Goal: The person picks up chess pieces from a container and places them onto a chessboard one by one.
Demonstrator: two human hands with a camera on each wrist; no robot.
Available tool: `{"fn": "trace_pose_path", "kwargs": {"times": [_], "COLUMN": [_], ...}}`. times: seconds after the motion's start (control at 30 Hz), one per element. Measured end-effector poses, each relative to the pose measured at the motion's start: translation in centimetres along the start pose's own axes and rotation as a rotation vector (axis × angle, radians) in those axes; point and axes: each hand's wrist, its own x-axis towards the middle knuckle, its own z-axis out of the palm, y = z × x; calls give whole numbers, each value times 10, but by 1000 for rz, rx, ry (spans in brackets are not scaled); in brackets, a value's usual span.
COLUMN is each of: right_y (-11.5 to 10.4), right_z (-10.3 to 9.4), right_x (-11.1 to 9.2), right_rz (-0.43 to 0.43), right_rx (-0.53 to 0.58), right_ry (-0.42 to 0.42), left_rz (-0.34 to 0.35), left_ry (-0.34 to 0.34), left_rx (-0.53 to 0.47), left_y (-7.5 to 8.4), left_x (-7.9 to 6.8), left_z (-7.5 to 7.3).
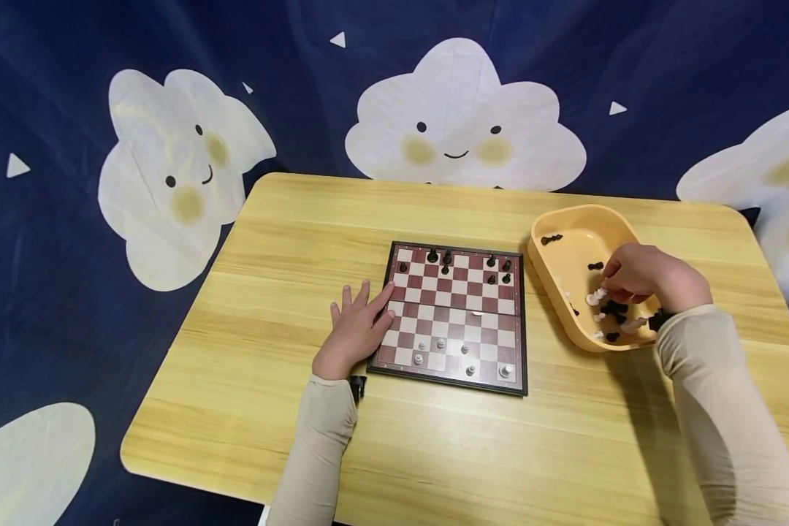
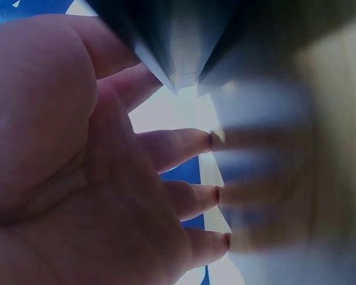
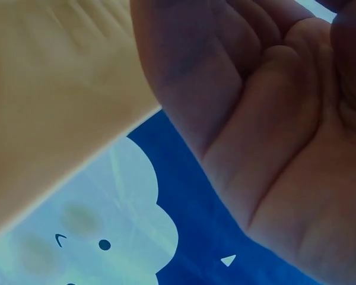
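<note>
My left hand (image 1: 353,332) rests with spread, straight fingers at the left edge of a folding magnetic chessboard (image 1: 427,314); thumb and forefinger reach its rim. In the left wrist view the fingertips (image 2: 204,141) touch the table top. Over the orange bin (image 1: 568,332), my right hand (image 1: 660,277) reaches down with curled fingers and pinches a white chess piece (image 1: 595,296). Its palm (image 3: 279,136) fills much of the right wrist view, where no piece shows. On the board, several black pieces (image 1: 432,256) stand at the far side and several white pieces (image 1: 441,342) at the near side.
Inside the bin lie more loose pieces, with a black piece (image 1: 551,239) in its far left corner and a black cluster (image 1: 613,308) below the right hand. The wooden table (image 1: 269,248) meets a dark blue cloud-print curtain (image 1: 309,95) at the back.
</note>
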Motion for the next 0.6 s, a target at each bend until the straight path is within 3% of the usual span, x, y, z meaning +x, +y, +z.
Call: {"fn": "trace_pose_path", "kwargs": {"times": [0.6], "right_y": [-7], "right_z": [0], "right_x": [-5], "right_rz": [-83], "right_rx": [-42], "right_ry": [65], "left_rz": [4], "left_ry": [4], "left_rx": [1], "left_y": [0], "left_x": [-1], "left_z": [-1]}}
